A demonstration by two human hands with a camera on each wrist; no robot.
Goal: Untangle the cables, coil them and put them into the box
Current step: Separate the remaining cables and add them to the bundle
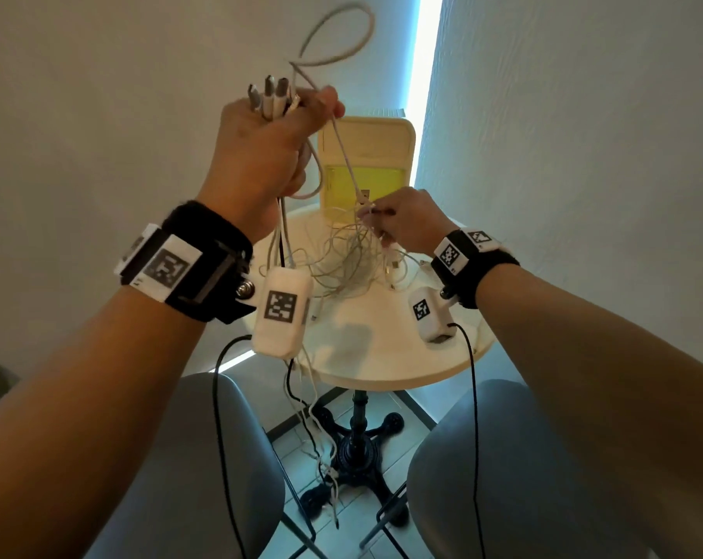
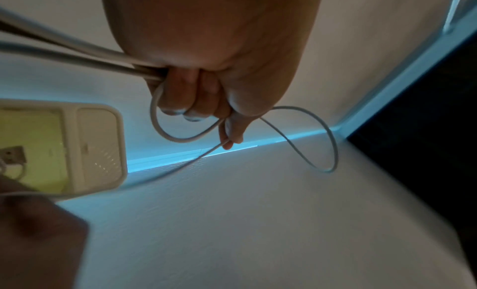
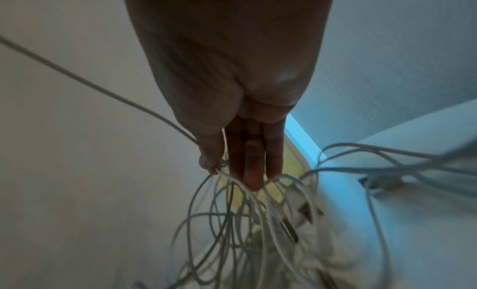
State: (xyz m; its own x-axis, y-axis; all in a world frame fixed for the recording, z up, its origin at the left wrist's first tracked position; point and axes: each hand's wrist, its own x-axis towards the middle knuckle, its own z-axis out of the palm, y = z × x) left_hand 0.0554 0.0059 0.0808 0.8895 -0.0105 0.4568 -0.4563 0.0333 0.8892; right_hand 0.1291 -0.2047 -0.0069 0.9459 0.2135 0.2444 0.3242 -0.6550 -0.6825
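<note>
My left hand (image 1: 277,131) is raised above the table, its fingers (image 2: 185,97) curled round a bundle of white cables (image 1: 271,94) whose plug ends stick up out of the fist. One cable loops above the hand (image 1: 342,34) and runs taut down to my right hand (image 1: 398,219). That hand pinches the cable at the top of the tangle (image 1: 350,256), thumb against fingers (image 3: 247,161). The tangled white cables (image 3: 245,222) hang from it onto the round table (image 1: 382,357). Behind them stands the open cream box (image 1: 366,163) with a yellow-green inside (image 2: 33,146).
Two grey chairs (image 1: 204,457) (image 1: 483,457) sit below the table, around its black pedestal base (image 1: 354,441). Some cable ends dangle past the table edge toward the tiled floor (image 1: 321,470). Walls close in on both sides of the corner.
</note>
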